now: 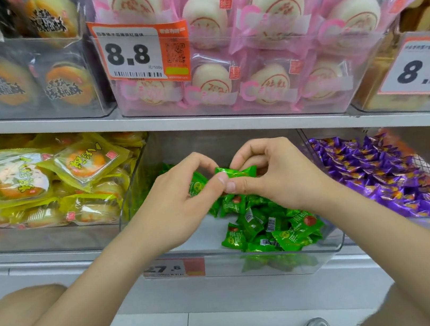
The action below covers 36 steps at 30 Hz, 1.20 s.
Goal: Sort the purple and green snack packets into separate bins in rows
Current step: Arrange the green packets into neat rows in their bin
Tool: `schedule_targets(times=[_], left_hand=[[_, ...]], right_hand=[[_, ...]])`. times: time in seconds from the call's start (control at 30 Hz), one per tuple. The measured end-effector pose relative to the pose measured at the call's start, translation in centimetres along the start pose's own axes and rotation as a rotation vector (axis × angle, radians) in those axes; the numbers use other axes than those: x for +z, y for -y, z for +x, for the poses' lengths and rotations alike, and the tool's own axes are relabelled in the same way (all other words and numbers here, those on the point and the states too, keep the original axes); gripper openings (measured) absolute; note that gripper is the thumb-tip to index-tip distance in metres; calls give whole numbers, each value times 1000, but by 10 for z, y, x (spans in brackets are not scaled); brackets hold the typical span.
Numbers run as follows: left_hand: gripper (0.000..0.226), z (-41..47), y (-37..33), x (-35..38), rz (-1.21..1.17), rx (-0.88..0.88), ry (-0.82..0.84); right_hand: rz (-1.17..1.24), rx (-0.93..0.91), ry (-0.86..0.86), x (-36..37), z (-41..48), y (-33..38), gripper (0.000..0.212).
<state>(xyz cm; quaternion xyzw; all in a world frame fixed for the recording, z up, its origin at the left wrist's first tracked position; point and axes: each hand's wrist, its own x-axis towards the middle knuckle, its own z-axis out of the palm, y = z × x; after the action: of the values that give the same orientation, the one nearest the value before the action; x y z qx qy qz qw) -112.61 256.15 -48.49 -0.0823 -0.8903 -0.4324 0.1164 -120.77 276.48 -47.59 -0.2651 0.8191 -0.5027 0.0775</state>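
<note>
While both hands meet above the green bin (224,269), head view shows one green packet (240,171) held between them. Left hand (182,195) and right hand (274,173) both have their fingers curled, thumbs touching under the packet, pinching it from below and above. Packet is lifted, level, just over the green heap (267,224). Heap lies loose toward the bin's front right, not in rows; bin floor at left looks bare. Purple packets (383,174) fill the next bin (402,232) to the right, no green seen among them. Yellow packs (44,182) sit in the bin to the left, pink packs (268,43) on the shelf above.

Step, as judged: squaring up one green packet before laying it down. Next move likely calls for setting it flat against a bin wall to start a row, then drawing more from the heap.
</note>
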Motion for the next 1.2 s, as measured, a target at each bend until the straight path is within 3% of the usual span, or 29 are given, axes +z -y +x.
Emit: schedule_targets(times=[0.17,0.27,0.33,0.43,0.5,0.7,0.93,1.2], left_hand=[[10,-9,9,-24,56,87,-92],[7,-14,13,-39,165,161,-149],[8,-16,16,-47,198,163,-196],[23,-21,19,-59,134,93,-240],[33,-24,23,-64,133,82,-257],[36,-29,33,-68,227,131,-252],[31,-32,38,-74,265,148,-272],[29,-35,42,-75,282,100,-255]], right_hand=[[240,-21,262,13,5,6,31],[226,14,278,20,10,10,27],[118,15,225,27,16,9,24],[-253,-29,145,42,26,-3,26],[-352,-25,157,57,31,-8,29],[-630,-150,237,105,43,-18,18],[-797,-235,331,121,49,-18,18],[-848,-274,322,125,51,-16,24]])
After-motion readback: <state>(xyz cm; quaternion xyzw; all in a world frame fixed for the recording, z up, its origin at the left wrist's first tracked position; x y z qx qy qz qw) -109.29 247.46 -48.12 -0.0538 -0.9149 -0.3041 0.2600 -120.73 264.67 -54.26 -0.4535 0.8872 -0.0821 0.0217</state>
